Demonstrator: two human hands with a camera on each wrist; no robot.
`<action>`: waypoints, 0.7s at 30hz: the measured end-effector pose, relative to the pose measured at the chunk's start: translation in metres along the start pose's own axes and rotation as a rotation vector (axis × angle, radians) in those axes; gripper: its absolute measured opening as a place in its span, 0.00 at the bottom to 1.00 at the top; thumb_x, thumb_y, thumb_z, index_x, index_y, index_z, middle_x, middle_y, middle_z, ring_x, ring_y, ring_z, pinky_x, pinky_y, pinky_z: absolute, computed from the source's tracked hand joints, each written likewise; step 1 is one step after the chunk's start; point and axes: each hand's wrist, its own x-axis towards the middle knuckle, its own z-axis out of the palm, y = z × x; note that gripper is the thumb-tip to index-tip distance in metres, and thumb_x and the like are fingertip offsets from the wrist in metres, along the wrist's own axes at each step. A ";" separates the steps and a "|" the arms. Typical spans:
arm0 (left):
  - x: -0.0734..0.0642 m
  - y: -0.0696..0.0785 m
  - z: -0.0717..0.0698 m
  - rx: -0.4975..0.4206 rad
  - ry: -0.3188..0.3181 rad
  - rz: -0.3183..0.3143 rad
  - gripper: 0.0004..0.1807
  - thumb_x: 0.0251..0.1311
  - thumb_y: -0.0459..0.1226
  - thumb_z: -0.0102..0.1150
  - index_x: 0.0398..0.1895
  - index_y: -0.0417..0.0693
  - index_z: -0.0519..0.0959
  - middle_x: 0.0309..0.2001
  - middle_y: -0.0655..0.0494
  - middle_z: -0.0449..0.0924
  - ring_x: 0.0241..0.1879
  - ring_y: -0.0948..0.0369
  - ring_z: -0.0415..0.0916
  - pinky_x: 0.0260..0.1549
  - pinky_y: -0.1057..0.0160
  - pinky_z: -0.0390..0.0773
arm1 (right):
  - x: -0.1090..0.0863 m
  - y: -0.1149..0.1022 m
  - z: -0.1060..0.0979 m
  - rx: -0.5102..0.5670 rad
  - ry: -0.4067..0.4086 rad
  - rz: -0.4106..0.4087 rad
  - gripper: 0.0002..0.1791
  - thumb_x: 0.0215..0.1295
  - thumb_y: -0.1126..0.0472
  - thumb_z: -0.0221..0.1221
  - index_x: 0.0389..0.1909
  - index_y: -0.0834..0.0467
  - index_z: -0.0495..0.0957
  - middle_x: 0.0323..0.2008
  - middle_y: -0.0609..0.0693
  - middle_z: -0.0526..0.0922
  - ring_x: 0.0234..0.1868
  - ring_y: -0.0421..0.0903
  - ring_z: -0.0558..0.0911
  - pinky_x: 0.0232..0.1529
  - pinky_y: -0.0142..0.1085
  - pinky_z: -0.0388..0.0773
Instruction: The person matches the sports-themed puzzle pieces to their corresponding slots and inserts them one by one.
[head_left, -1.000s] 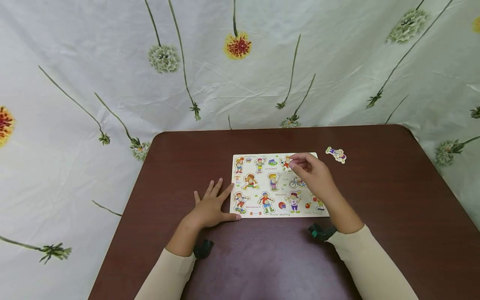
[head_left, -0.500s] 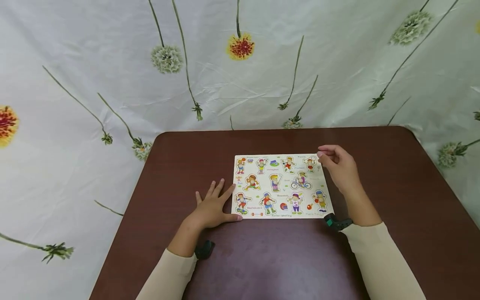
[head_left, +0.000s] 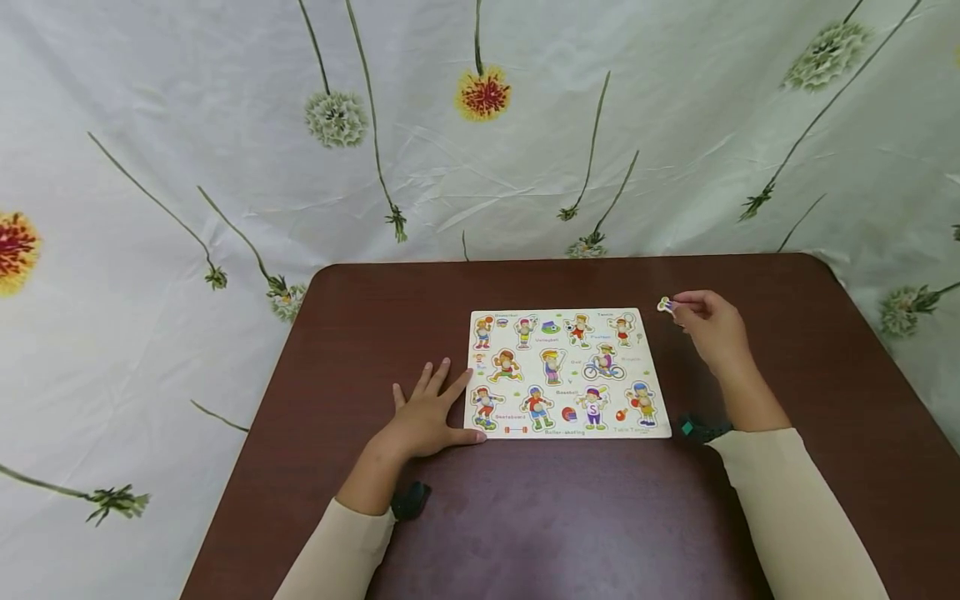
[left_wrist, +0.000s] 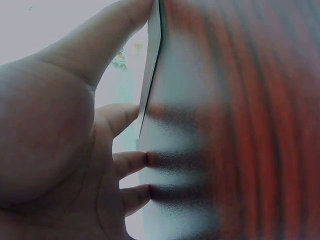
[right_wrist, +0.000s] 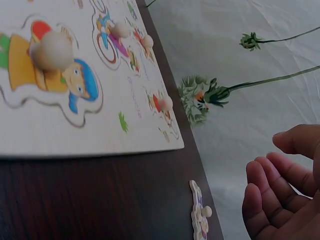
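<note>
A white wooden knob puzzle board (head_left: pixel 581 367), printed with children playing sports, lies flat on the table. My left hand (head_left: pixel 420 421) rests spread at its left edge, thumb at the near corner and index fingertip at the side. In the left wrist view, the fingers stand straight on the tabletop beside the board's edge (left_wrist: pixel 151 65). Beyond the board's far right corner, my right hand (head_left: pixel 708 329) hovers over a loose figure-shaped puzzle piece (head_left: pixel 665 305), partly hiding it. The right wrist view shows that puzzle piece (right_wrist: pixel 196 215) on the table, its knob up, apart from the loosely bent fingers (right_wrist: pixel 255 200).
The dark brown table (head_left: pixel 570 517) reaches a flowered white cloth (head_left: pixel 420 167) hanging behind it. Round wooden knobs (right_wrist: pixel 52 50) stand up from the pieces in the board. A small black device sits at each wrist, such as the left wrist device (head_left: pixel 411 500).
My right hand has moved right from over the board's upper right to the loose puzzle piece. My left hand has stayed at the board's left edge. The head view has shifted slightly.
</note>
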 end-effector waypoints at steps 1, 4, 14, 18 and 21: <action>0.000 0.000 0.000 0.001 0.000 0.000 0.58 0.51 0.66 0.69 0.82 0.68 0.49 0.84 0.49 0.35 0.83 0.44 0.28 0.68 0.22 0.27 | 0.002 0.001 -0.001 -0.021 -0.007 0.012 0.23 0.75 0.50 0.56 0.60 0.62 0.76 0.43 0.45 0.81 0.38 0.34 0.80 0.38 0.22 0.77; -0.001 0.001 -0.001 0.003 0.002 0.000 0.57 0.51 0.66 0.69 0.82 0.68 0.49 0.84 0.49 0.35 0.83 0.44 0.28 0.68 0.22 0.28 | 0.009 0.004 -0.005 -0.088 -0.028 0.034 0.24 0.76 0.49 0.54 0.61 0.62 0.75 0.50 0.56 0.80 0.42 0.42 0.80 0.37 0.24 0.76; -0.001 0.000 -0.001 0.013 0.003 0.000 0.58 0.51 0.66 0.69 0.82 0.68 0.49 0.84 0.49 0.36 0.83 0.44 0.29 0.68 0.22 0.28 | 0.034 0.021 -0.008 -0.243 -0.099 0.081 0.22 0.77 0.54 0.50 0.58 0.67 0.75 0.51 0.66 0.80 0.43 0.55 0.79 0.36 0.35 0.73; -0.001 -0.001 -0.001 0.016 0.007 0.000 0.58 0.51 0.66 0.69 0.82 0.68 0.49 0.84 0.48 0.36 0.83 0.44 0.29 0.68 0.21 0.28 | 0.041 0.024 -0.006 -0.270 -0.121 0.099 0.22 0.76 0.53 0.52 0.57 0.69 0.74 0.52 0.68 0.80 0.43 0.56 0.80 0.35 0.35 0.73; -0.001 -0.001 0.000 0.016 0.007 -0.002 0.58 0.51 0.66 0.69 0.82 0.68 0.49 0.84 0.49 0.36 0.83 0.44 0.29 0.68 0.21 0.28 | 0.044 0.023 -0.006 -0.310 -0.130 0.109 0.23 0.76 0.52 0.53 0.56 0.69 0.74 0.52 0.68 0.80 0.43 0.58 0.80 0.35 0.38 0.74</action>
